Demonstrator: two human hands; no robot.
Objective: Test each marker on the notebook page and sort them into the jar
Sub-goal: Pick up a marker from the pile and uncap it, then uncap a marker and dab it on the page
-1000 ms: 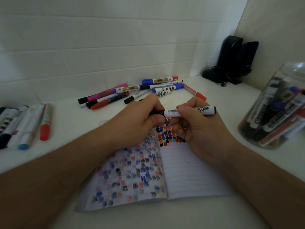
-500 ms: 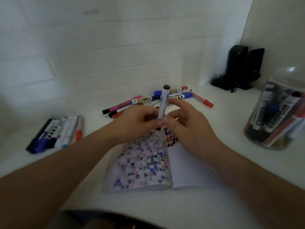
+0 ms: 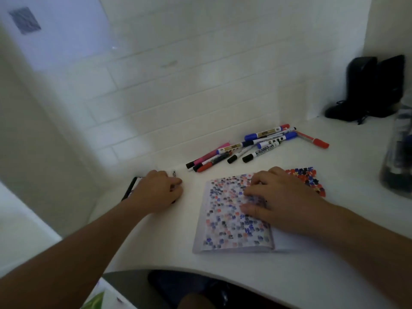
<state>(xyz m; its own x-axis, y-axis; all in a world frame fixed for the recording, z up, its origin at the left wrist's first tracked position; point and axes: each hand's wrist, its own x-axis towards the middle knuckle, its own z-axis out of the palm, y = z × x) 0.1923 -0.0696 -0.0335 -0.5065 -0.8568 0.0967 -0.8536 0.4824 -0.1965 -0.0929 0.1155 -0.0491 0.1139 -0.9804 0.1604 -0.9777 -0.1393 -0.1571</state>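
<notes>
Smudging worries me: my right hand [image 3: 283, 204] lies flat on the inked notebook [image 3: 225, 221], while my left hand [image 3: 156, 192] curls over markers [image 3: 131, 188] far left, grip hidden. Jar [image 3: 399, 152] stands far right.

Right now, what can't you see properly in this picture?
All in the head view:
- Markers under the left hand: the hand covers them, so their colours and count are unclear.
- Jar: cut off by the right edge and blurred; its markers can't be counted.
- Notebook: the right hand and its forearm cover much of the right page.
- Marker pile: the label print is mostly too small to read.
</notes>
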